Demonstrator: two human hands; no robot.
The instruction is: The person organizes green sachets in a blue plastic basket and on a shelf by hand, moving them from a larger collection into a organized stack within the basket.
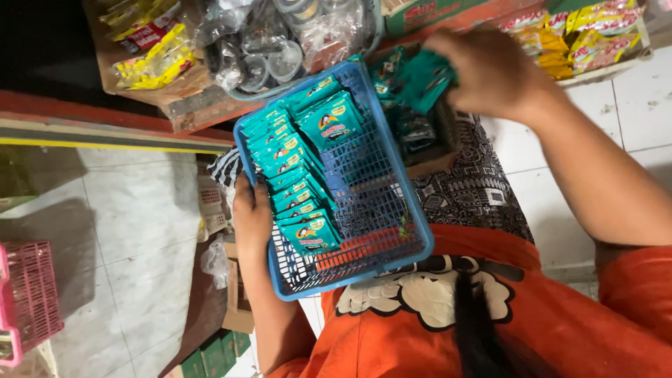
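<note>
The left hand (250, 213) gripped the long edge of a blue basket (392, 210), fingers curled under it, with a row of teal packets (297, 185) standing just inside that edge. Beyond the basket, the right hand (490, 70) closed around a bunch of teal sachets (420, 84) above a cardboard box (437, 157).

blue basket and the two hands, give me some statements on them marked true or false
1. The left hand holds the blue basket by its side. True.
2. The basket is empty. False: a row of teal sachets stands along one side.
3. The right hand grips teal sachets above a cardboard box. True.
4. The right hand rests on the pink crate. False: that crate is on the floor, far from both hands.
5. The person wears a green shirt. False: the orange shirt shows.
</note>
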